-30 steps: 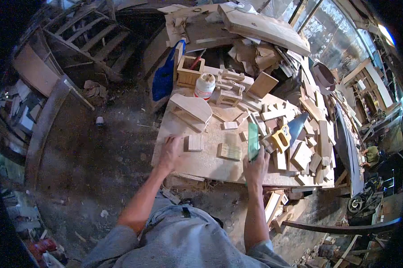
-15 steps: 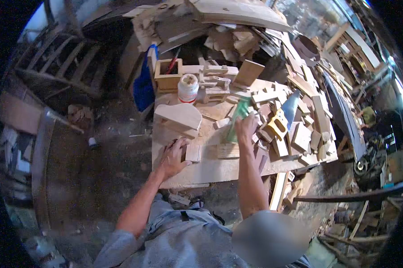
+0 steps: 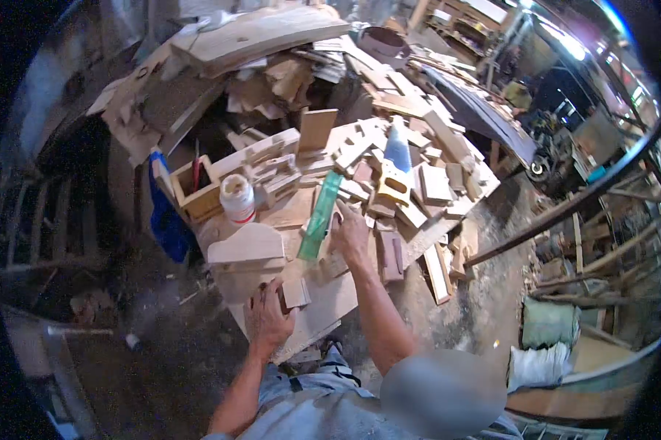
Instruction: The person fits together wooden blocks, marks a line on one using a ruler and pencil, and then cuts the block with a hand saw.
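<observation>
My left hand (image 3: pixel 268 319) rests at the near edge of the wooden worktable (image 3: pixel 323 315). Its fingers and thumb straddle a small pale wooden block (image 3: pixel 296 292), gripping it on the tabletop. Just right of a flat translucent green strip (image 3: pixel 320 220) is my right hand (image 3: pixel 351 233), its fingers apart and pointing toward the wood pieces; whether a fingertip touches the strip cannot be made out. A curved-top wooden piece (image 3: pixel 248 246) lies beyond my left hand. Past my right hand, a handsaw with a yellow handle (image 3: pixel 393 183) lies on offcuts.
A white jar (image 3: pixel 237 199) stands by an open wooden box (image 3: pixel 193 192) at the back left, with blue cloth (image 3: pixel 163 216) hanging beside it. Wood offcuts (image 3: pixel 434 183) cover the table's right side. A dark curved bar (image 3: pixel 558 209) crosses the right.
The view has turned, shifting the table leftward and tilting it. My right hand has moved off the green strip to its right side. My left hand stays at the wooden block.
</observation>
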